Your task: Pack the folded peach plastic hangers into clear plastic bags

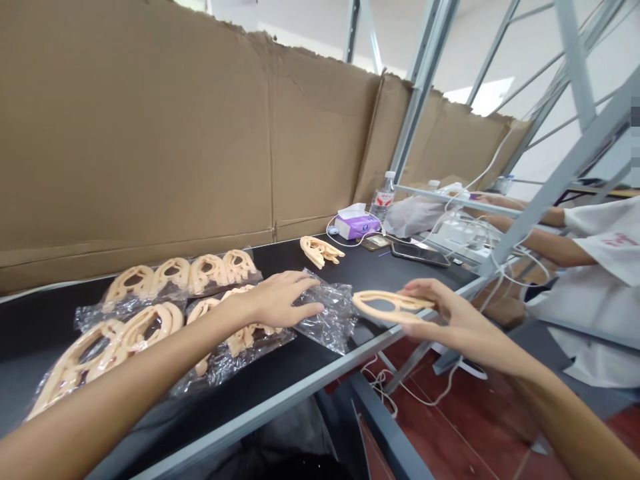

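The right hand [453, 317] holds a flat peach plastic frame [385, 307] at its right end, in a narrow pinch between thumb and fingers. The frame's long axis runs roughly level, leading left from the grip towards the left hand [275, 300], so the right hand is the nearer. Its smooth moulded body surrounds an oval opening.

The left hand's grip is open, its spread fingers resting on a crinkled clear plastic bag [327, 320] just beside the frame's free end. Left of this grip, more peach pieces [180, 277] lie sealed in glossy bags on the black worktop [280, 380]. Beyond it lies a loose peach piece [320, 252], with a tissue box [353, 227] further out. Well right of the right-hand grip, a co-worker's forearms [540, 247] reach across a white device.
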Action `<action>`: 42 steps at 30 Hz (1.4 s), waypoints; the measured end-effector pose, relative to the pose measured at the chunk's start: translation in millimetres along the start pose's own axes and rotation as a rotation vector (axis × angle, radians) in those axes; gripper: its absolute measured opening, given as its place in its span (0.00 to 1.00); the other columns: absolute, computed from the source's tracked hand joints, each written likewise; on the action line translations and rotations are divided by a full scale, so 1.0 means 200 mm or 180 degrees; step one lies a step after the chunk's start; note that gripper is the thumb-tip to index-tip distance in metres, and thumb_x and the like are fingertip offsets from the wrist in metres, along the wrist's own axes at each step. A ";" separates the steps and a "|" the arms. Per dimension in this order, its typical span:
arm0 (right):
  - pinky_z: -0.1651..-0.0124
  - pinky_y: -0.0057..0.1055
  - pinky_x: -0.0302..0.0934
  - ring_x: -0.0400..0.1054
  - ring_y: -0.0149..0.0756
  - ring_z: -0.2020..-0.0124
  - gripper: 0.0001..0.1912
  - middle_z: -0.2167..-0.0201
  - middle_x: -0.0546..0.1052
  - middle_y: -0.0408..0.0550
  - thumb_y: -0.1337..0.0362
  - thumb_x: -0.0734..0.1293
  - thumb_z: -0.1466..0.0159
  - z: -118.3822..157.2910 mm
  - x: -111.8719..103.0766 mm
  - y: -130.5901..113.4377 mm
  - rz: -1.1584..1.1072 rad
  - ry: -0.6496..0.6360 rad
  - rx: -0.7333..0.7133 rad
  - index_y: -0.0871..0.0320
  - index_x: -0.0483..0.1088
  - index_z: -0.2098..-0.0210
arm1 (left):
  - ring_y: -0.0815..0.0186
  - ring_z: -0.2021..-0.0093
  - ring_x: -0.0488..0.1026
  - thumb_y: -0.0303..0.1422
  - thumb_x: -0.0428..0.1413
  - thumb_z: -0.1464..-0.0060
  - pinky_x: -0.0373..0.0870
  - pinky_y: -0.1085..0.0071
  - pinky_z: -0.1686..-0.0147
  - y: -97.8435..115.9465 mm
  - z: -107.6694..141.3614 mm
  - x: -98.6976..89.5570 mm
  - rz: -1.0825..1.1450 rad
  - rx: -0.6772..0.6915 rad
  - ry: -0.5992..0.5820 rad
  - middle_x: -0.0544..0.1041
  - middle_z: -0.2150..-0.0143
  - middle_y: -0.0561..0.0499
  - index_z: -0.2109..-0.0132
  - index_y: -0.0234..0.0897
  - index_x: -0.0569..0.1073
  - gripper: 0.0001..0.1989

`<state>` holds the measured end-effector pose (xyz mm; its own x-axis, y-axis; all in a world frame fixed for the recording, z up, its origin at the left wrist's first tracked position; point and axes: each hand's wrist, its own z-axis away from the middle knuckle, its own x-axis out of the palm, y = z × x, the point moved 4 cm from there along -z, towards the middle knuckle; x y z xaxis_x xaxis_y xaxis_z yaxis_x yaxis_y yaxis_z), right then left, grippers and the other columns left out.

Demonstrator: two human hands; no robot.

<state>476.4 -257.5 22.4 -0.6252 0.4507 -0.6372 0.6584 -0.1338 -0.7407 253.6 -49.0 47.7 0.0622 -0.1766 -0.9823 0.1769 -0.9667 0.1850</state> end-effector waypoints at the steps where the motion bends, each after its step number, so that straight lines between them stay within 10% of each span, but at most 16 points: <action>1: 0.48 0.45 0.69 0.72 0.51 0.46 0.30 0.45 0.75 0.53 0.49 0.74 0.44 0.03 0.02 0.01 -0.0031 -0.0114 0.0064 0.50 0.64 0.47 | 0.49 0.31 0.60 0.52 0.44 0.33 0.56 0.53 0.34 -0.03 0.00 0.02 0.0022 -0.0065 -0.0077 0.63 0.30 0.39 0.32 0.36 0.62 0.32; 13: 0.41 0.49 0.62 0.67 0.52 0.43 0.32 0.45 0.73 0.53 0.53 0.73 0.47 -0.18 0.44 -0.14 0.0265 0.0199 -0.0567 0.50 0.65 0.45 | 0.48 0.31 0.58 0.56 0.41 0.33 0.57 0.49 0.36 -0.04 -0.04 0.09 0.0164 -0.0086 -0.0085 0.60 0.28 0.41 0.31 0.43 0.60 0.33; 35: 0.40 0.58 0.58 0.65 0.57 0.43 0.24 0.48 0.76 0.53 0.44 0.76 0.52 -0.15 0.33 -0.01 0.0835 0.0392 -0.0357 0.49 0.77 0.61 | 0.35 0.30 0.55 0.69 0.48 0.49 0.56 0.39 0.38 -0.18 -0.08 0.08 0.0378 -0.0693 -0.0478 0.48 0.25 0.35 0.25 0.50 0.44 0.53; 42: 0.38 0.54 0.58 0.63 0.55 0.42 0.27 0.47 0.73 0.54 0.42 0.75 0.48 -0.18 0.48 -0.12 0.0628 0.0424 -0.0588 0.49 0.78 0.54 | 0.36 0.29 0.54 0.71 0.49 0.52 0.57 0.42 0.37 -0.19 -0.08 0.09 0.0305 -0.0614 -0.0656 0.48 0.24 0.37 0.25 0.52 0.46 0.55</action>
<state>415.3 -179.6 -13.6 -0.4252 0.5453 -0.7224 0.8344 -0.0731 -0.5463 263.1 -12.2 24.2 -0.1098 -0.3183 -0.9416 0.3645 -0.8942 0.2598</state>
